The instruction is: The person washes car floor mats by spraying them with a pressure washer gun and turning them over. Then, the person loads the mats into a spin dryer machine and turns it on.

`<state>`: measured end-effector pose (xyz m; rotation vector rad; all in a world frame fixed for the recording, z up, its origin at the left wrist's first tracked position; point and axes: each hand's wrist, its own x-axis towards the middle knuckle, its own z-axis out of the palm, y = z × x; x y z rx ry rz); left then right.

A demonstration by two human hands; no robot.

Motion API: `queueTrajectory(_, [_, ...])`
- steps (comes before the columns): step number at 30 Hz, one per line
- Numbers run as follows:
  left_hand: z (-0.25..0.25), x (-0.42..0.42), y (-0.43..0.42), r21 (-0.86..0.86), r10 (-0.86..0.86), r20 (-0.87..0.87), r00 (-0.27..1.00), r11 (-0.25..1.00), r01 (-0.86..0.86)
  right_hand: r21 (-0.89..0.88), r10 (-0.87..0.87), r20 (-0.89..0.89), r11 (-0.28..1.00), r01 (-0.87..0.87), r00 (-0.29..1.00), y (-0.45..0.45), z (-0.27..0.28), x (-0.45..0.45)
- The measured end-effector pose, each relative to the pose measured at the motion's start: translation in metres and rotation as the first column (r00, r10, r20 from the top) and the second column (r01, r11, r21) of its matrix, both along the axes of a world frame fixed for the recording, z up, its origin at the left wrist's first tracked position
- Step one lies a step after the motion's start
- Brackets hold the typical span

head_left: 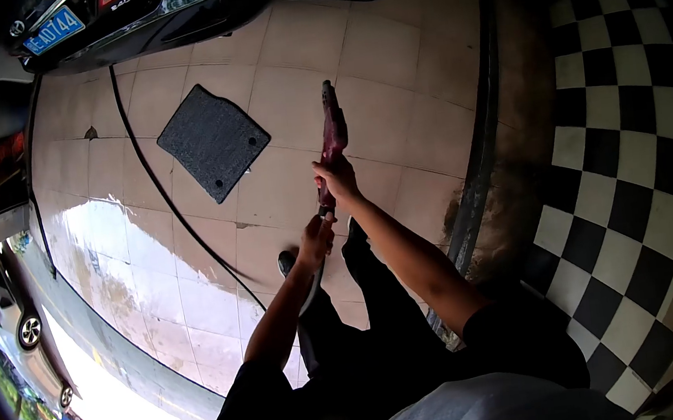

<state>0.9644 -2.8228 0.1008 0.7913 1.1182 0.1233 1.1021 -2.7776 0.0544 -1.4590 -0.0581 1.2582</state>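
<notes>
A dark red spray gun [333, 128] with a grey nozzle points away from me, above the tiled floor. My right hand [338, 179] is wrapped round its rear grip. Just behind, my left hand [316, 240] closes round the hose fitting at the gun's back end, and a pale hose [314, 289] runs down from there toward my legs. On the floor ahead and to the left lies a dark grey car mat [215, 142], touched by neither hand.
A black car [193, 16] with a blue plate stands at the top left. A long black hose [154, 176] curves across the floor. A dark raised edge [484, 145] borders black-and-white checkered tiles [611, 173] at right. Parked cars show at lower left.
</notes>
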Motion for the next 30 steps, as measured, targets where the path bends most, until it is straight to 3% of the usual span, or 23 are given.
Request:
queueTrajectory(4, [0.022,0.020,0.044,0.044,0.049,-0.036,0.998,0.998,-0.048,0.058,0.274,0.160,0.956,-0.286,0.948,0.053,0.015,0.026])
queueTrajectory(8, [0.018,0.039,0.070,0.022,0.092,-0.174,0.980,0.996,-0.090,-0.035,0.636,0.087,0.771,-0.636,0.767,0.079,0.060,0.081])
queueTrajectory(11, [-0.007,0.044,0.088,-0.010,0.101,-0.186,0.977,0.994,-0.105,-0.052,0.597,0.003,0.801,-0.596,0.802,0.080,-0.025,0.144])
queueTrajectory(14, [-0.034,0.053,0.109,-0.076,0.084,-0.273,0.958,0.991,-0.108,-0.353,0.478,0.017,0.824,-0.443,0.878,0.074,-0.097,0.258])
queueTrajectory(17, [-0.050,0.068,0.134,-0.065,0.064,-0.367,0.928,0.993,-0.095,-0.532,0.261,0.126,0.832,-0.157,0.957,0.085,-0.158,0.375])
queueTrajectory(18, [-0.053,0.073,0.138,-0.043,0.051,-0.415,0.908,0.996,-0.075,-0.494,0.195,0.123,0.863,-0.111,0.973,0.089,-0.187,0.412])
queueTrajectory(20, [-0.064,0.084,0.149,0.003,0.059,-0.471,0.880,0.998,-0.065,-0.495,0.210,0.152,0.862,-0.110,0.966,0.115,-0.223,0.474])
queueTrajectory(21, [-0.067,0.092,0.158,-0.052,0.096,-0.479,0.872,0.989,-0.138,-0.554,0.192,0.243,0.832,-0.027,0.951,0.132,-0.244,0.496])
queueTrajectory(24, [-0.088,0.113,0.174,0.006,0.130,-0.509,0.851,0.989,-0.147,-0.609,0.346,0.250,0.783,-0.131,0.904,0.208,-0.306,0.564])
queueTrajectory(27, [-0.115,0.146,0.193,0.003,0.143,-0.559,0.816,0.985,-0.170,-0.563,0.316,0.297,0.820,-0.103,0.901,0.300,-0.390,0.614])
queueTrajectory(28, [-0.124,0.161,0.200,0.015,0.173,-0.580,0.796,0.979,-0.202,-0.585,0.493,0.312,0.773,-0.244,0.812,0.325,-0.443,0.636])
queueTrajectory(30, [-0.148,0.185,0.206,0.076,0.159,-0.638,0.753,0.987,-0.144,-0.485,0.410,0.294,0.842,-0.234,0.864,0.377,-0.468,0.652])
